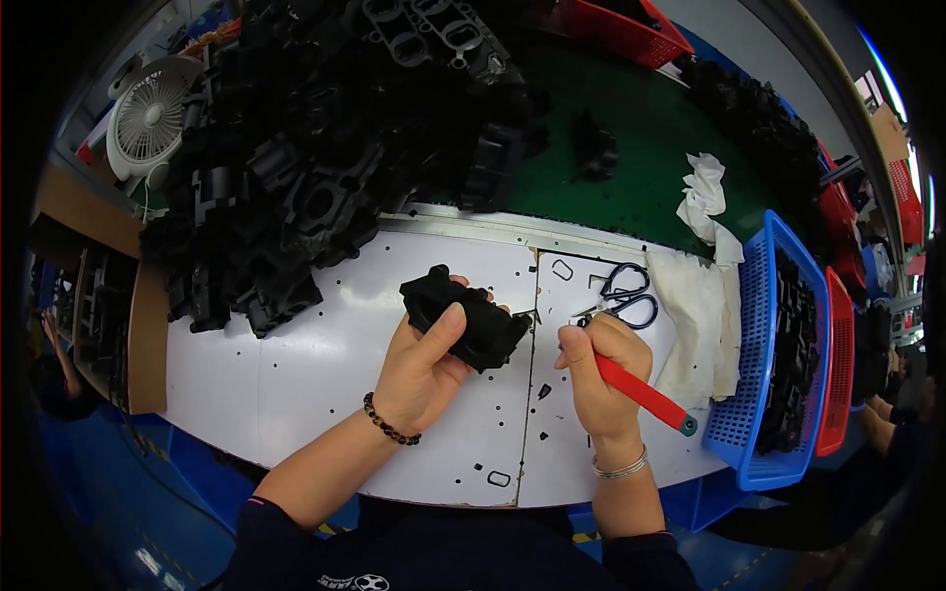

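Observation:
My left hand grips a black moulded part above the white tabletop, thumb across its face and fingers behind it. Just to the right, my right hand is closed around a tool with a long red handle. The handle's green-tipped end points down and right. At the other end, a thin dark tip seems to reach toward the part's right edge; whether it touches cannot be made out. Scissors with dark blue handles lie just beyond my right hand, their blades partly hidden.
A tall heap of black moulded parts fills the back left. At the right stand a blue basket of black pieces and a red basket. White cloth lies beside the blue one. Small black scraps dot the tabletop.

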